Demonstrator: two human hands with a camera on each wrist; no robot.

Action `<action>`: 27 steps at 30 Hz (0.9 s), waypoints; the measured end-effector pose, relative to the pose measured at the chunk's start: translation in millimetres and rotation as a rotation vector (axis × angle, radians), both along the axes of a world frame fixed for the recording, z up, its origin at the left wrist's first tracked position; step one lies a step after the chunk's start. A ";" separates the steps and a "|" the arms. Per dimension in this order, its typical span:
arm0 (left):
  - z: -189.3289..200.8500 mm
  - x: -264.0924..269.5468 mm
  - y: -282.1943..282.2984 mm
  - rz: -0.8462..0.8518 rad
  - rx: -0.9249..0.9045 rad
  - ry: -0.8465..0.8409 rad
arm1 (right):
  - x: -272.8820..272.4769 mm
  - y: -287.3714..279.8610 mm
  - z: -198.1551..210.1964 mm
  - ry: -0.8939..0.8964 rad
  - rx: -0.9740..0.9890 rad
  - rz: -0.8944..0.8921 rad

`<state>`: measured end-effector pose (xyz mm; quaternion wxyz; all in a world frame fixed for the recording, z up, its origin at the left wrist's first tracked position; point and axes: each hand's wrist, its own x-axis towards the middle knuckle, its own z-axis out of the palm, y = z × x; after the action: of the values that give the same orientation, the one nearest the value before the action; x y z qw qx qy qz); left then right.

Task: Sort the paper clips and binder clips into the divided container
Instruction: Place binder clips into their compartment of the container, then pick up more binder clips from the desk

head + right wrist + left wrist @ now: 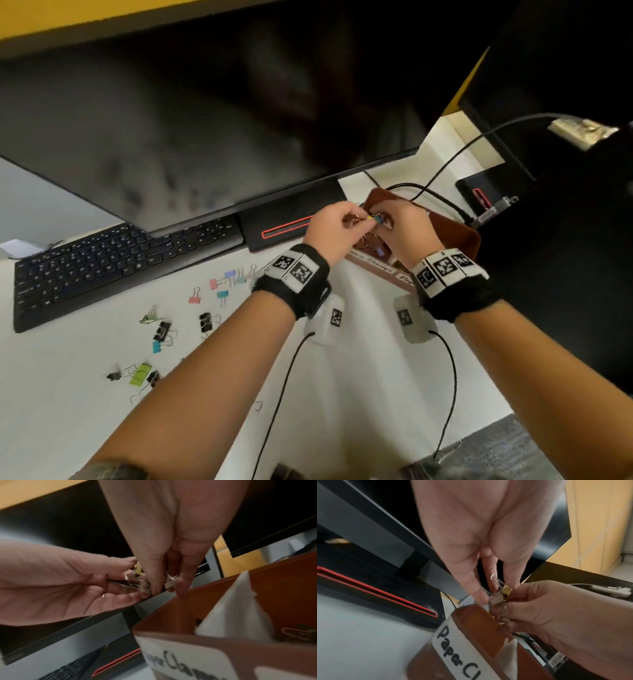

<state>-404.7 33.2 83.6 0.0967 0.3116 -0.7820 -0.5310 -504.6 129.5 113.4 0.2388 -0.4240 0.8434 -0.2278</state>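
Observation:
Over the brown divided container (460, 236) my two hands meet. My left hand (356, 219) pinches a small bundle of clips (497, 597), a yellow one (506, 589) among them, between thumb and fingers. My right hand (381, 219) pinches a small white binder clip (170, 585) at the edge of that bundle. A white divider (236, 608) splits the container (171, 615); paper clips (295, 634) lie in the compartment to its right. A label (458, 654) on the front wall reads "Paper Cl...". Several coloured and black binder clips (205, 322) lie loose on the white table to the left.
A black keyboard (102, 263) lies at the left, and a large monitor (171, 120) hangs over it. Its base with a red stripe (284, 228) stands just left of the container. Black cables (442, 202) run behind the container. A second dark screen fills the right side.

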 end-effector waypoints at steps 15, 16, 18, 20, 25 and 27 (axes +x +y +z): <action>-43.1 256.3 -33.5 0.367 -0.244 -0.466 | 115.4 -36.4 -70.2 -0.025 0.147 0.453; -48.6 269.3 -33.3 0.391 -0.198 -0.497 | 125.6 -44.2 -75.3 -0.030 0.172 0.460; -58.5 282.1 -32.2 0.408 -0.114 -0.506 | 142.5 -61.0 -81.7 -0.051 0.190 0.447; -65.8 280.4 -31.6 0.381 -0.088 -0.493 | 155.7 -77.9 -87.4 -0.059 0.191 0.432; -76.4 251.2 -29.4 0.271 -0.089 -0.505 | 177.4 -112.0 -106.7 0.064 0.271 0.486; -83.2 245.7 -29.6 0.209 -0.123 -0.566 | 182.2 -119.0 -111.5 0.126 0.289 0.513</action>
<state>-159.0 3.6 0.4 -0.0522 0.5196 -0.7722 -0.3620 -322.5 10.6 2.0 0.2937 -0.5981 0.7456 -0.0108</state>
